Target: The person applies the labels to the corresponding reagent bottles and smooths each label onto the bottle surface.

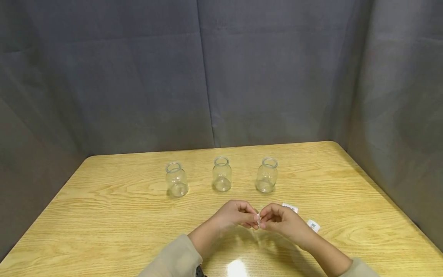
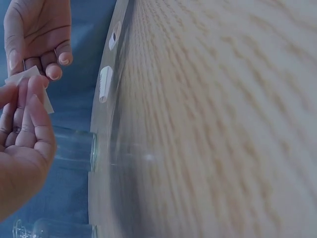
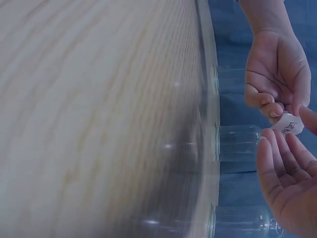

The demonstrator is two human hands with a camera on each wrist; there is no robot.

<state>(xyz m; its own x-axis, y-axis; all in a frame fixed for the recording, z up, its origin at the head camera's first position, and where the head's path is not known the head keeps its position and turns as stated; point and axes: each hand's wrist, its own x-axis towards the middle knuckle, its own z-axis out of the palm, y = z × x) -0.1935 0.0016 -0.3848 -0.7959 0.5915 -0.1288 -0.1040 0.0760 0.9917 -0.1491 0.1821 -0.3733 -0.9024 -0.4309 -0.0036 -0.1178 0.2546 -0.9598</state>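
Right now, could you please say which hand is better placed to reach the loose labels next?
Probably the right hand: the far loose label and near loose label lie close beside it, while the left hand is farther away. Both hands are at another label.

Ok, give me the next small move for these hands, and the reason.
Probably have the right hand pick at the label's edge to peel off any backing, while the left hand holds it: both hands have their fingertips at the label, and no label shows on the three jars. Whether a backing is there, I can't tell.
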